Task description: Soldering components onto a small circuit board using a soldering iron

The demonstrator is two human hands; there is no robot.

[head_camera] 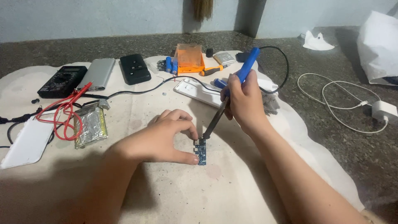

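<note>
On the pale cloth (248,186), left hand (163,139) pinching small blue circuit board (201,152), right hand (244,101) gripping blue soldering iron (232,89) tip-down on it.

Soldering iron (232,89) on circuit board (201,152)

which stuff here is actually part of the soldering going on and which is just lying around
In use:
- soldering iron, in the right hand, tip at the board
- small blue circuit board, steadied by the left hand

Lying about:
- black multimeter with red leads
- silver battery pouch
- orange box
- screwdriver
- white charger
</note>
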